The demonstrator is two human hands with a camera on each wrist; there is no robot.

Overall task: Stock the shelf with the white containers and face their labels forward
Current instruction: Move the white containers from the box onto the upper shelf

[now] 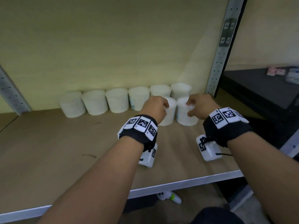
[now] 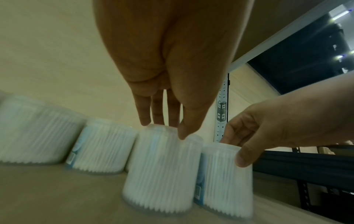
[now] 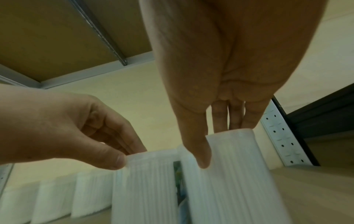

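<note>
At frame centre-right, two cotton-swab containers are being pinched at their tops by the left hand and right hand, probably being turned next so labels face forward.

A stockroom or shop: perforated metal shelving upright beyond the right hand, identical white containers rowed ahead.
</note>
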